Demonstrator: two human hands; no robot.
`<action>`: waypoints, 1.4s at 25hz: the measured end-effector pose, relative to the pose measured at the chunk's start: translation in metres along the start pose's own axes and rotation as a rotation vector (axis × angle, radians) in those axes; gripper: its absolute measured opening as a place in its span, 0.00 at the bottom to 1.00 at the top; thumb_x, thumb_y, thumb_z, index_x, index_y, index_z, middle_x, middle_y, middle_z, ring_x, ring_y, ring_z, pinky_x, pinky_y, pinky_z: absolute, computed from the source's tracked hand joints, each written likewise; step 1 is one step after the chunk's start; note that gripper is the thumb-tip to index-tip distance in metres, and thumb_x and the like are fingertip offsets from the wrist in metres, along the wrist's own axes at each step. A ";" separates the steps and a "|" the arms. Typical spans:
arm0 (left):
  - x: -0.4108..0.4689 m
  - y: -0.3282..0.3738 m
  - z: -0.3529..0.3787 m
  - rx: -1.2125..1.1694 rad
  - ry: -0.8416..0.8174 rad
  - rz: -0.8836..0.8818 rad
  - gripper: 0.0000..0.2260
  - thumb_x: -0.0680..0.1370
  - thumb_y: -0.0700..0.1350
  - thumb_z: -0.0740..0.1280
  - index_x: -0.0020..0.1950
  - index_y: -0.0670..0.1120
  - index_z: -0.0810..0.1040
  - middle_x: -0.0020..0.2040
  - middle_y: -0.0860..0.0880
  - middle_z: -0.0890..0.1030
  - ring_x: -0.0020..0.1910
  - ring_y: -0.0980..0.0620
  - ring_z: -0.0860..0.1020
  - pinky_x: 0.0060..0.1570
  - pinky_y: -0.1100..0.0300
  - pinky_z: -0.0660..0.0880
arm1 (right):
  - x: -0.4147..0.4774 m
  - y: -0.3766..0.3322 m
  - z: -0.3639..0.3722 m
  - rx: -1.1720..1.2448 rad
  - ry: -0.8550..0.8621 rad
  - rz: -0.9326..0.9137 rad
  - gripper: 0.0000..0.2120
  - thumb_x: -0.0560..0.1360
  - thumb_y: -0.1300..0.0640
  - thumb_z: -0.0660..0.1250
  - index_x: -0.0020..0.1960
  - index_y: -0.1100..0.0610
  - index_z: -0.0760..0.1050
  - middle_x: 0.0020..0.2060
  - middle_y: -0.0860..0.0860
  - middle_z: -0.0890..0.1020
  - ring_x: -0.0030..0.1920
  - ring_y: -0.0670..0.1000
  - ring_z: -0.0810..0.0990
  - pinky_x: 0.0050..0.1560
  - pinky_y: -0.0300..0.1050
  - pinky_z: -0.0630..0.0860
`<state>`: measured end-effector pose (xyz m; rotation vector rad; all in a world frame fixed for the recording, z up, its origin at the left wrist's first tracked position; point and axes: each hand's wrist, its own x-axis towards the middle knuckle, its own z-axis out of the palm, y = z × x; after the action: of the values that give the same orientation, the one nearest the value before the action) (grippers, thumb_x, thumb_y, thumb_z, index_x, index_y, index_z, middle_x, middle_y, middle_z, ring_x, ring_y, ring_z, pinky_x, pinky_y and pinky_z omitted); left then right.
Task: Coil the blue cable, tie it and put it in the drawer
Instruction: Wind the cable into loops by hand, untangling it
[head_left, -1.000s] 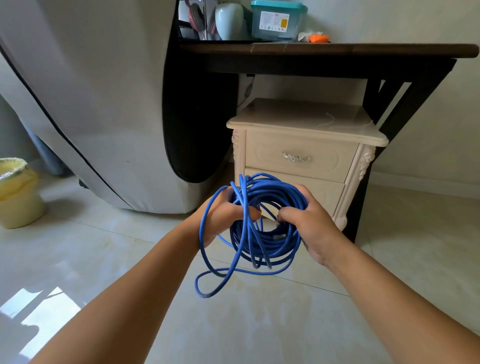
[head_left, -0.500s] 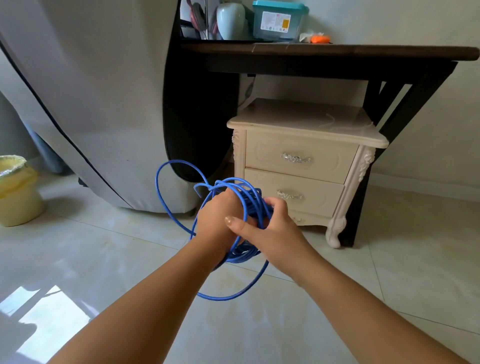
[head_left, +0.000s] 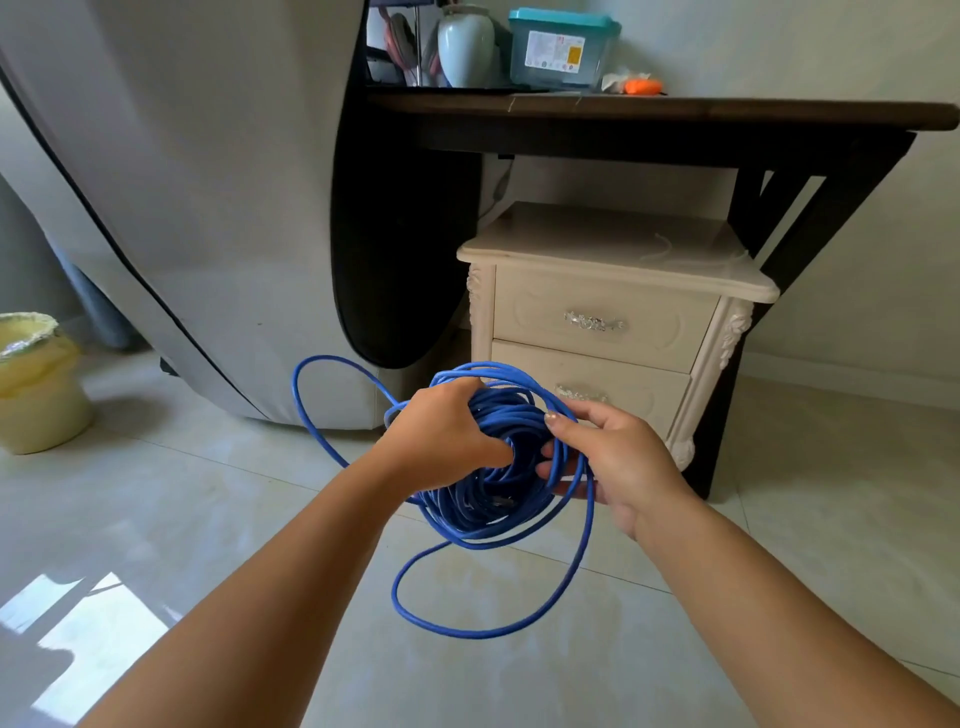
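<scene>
The blue cable (head_left: 488, 467) is mostly gathered into a thick coil held in the air above the floor, with the left hand (head_left: 441, 436) clamped on its 9 o'clock side and the right hand (head_left: 618, 457) pinching strands at 3 o'clock. Two slack loops hang loose, one toward 10 o'clock and one at 6 o'clock, so coiling looks nearly finished while any tie seems not yet made, though the fingers hide the coil's centre. Both drawers of the cream nightstand (head_left: 613, 312) at 1 o'clock are closed, so tying and stowing remain.
</scene>
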<state>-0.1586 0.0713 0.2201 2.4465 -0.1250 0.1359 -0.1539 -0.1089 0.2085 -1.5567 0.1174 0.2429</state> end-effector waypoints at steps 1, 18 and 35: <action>-0.001 -0.001 -0.005 -0.040 -0.001 0.002 0.16 0.66 0.46 0.75 0.51 0.50 0.76 0.40 0.53 0.80 0.38 0.55 0.79 0.36 0.62 0.75 | 0.007 0.003 -0.005 0.012 0.063 0.025 0.02 0.78 0.60 0.68 0.49 0.56 0.79 0.30 0.53 0.79 0.27 0.52 0.79 0.28 0.45 0.81; -0.009 -0.014 -0.033 -0.771 -0.119 -0.066 0.21 0.63 0.36 0.69 0.57 0.42 0.78 0.42 0.43 0.78 0.40 0.46 0.78 0.43 0.53 0.77 | 0.012 -0.010 -0.004 -0.084 -0.504 -0.119 0.49 0.71 0.23 0.44 0.64 0.63 0.77 0.52 0.65 0.78 0.55 0.59 0.77 0.64 0.52 0.73; -0.010 0.004 -0.006 -0.955 -0.175 -0.148 0.22 0.69 0.43 0.72 0.63 0.43 0.74 0.48 0.39 0.79 0.47 0.46 0.80 0.52 0.51 0.79 | -0.001 -0.005 0.005 0.125 -0.005 -0.147 0.13 0.68 0.69 0.68 0.47 0.55 0.77 0.38 0.54 0.79 0.45 0.58 0.81 0.58 0.61 0.76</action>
<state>-0.1691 0.0730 0.2261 1.5009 -0.0611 -0.1741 -0.1542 -0.1043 0.2141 -1.4330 0.0138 0.1210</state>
